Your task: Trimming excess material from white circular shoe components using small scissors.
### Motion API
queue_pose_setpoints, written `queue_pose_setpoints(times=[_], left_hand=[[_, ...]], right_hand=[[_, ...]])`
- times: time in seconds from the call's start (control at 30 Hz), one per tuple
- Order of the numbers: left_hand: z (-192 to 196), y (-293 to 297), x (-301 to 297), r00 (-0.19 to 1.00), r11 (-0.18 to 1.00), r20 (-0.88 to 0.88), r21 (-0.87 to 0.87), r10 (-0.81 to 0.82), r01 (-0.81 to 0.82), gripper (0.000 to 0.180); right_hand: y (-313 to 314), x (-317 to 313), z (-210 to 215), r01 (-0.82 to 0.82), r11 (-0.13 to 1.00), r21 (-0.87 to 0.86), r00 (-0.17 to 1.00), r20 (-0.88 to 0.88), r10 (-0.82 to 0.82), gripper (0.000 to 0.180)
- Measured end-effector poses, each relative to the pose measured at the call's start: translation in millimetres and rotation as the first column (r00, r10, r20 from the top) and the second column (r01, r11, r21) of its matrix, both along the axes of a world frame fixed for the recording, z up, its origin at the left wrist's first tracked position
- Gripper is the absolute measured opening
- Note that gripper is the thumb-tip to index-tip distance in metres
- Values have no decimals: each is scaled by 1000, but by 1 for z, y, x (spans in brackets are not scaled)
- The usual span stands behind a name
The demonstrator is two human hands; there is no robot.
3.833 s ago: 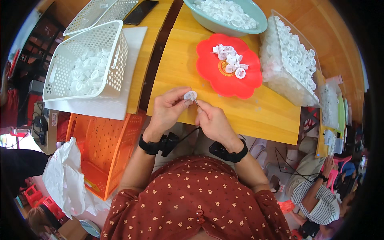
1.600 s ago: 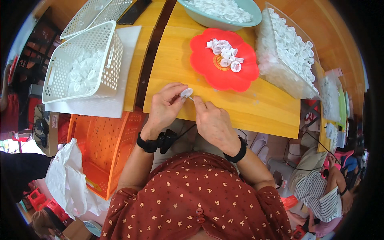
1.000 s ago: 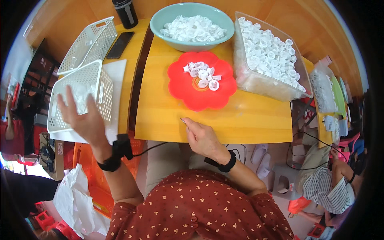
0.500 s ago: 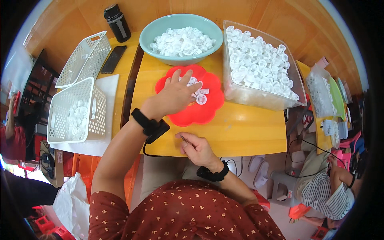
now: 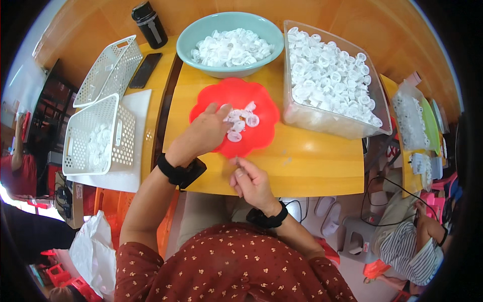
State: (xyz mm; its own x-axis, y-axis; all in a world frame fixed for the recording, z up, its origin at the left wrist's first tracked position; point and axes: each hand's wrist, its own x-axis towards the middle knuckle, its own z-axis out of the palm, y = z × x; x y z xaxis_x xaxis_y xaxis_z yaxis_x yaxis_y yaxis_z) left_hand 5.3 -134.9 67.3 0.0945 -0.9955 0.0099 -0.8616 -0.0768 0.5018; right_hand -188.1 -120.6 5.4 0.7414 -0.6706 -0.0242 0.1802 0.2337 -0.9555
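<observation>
Left hand: the left hand (image 5: 204, 136) lay palm down over the left half of the red plate (image 5: 261, 100), in the middle of the frame; its fingers were spread and curled onto the small pile of white caps (image 5: 240, 121), probably to pick one out. Whether a cap was already pinched, I cannot tell.
Right hand: the right hand (image 5: 251, 181) rested on the bench (image 5: 312, 161), just below the plate, with thumb and forefinger pressed together on something thin and small; it looked like it waited there to receive a cap.
Caps: the loose caps sat on the plate, right of the left hand's fingertips, near both hands for easy reach.
Stock: the teal bowl (image 5: 201, 35) at the upper middle and the clear bin (image 5: 327, 118) at the upper right were full of similar white pieces, placed behind the plate as supply.
Basket: the white basket (image 5: 80, 151) at the left held a few white pieces; a second basket (image 5: 108, 70) stood above it.
Other: a black bottle (image 5: 150, 24) and a phone (image 5: 146, 70) lay at the upper left.
</observation>
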Motion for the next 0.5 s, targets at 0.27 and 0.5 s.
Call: queue_pose_setpoints(times=[0.27, 0.5], left_hand=[[-14, 32, 1, 782, 985, -618, -69, 82, -158, 44], [-6, 40, 2, 993, 953, -90, -285, 80, -103, 25]], right_hand=[[-2, 3, 1, 113, 982, 153, 982, 134, -134, 40], [-1, 3, -2, 149, 985, 88, 981, 112, -158, 41]])
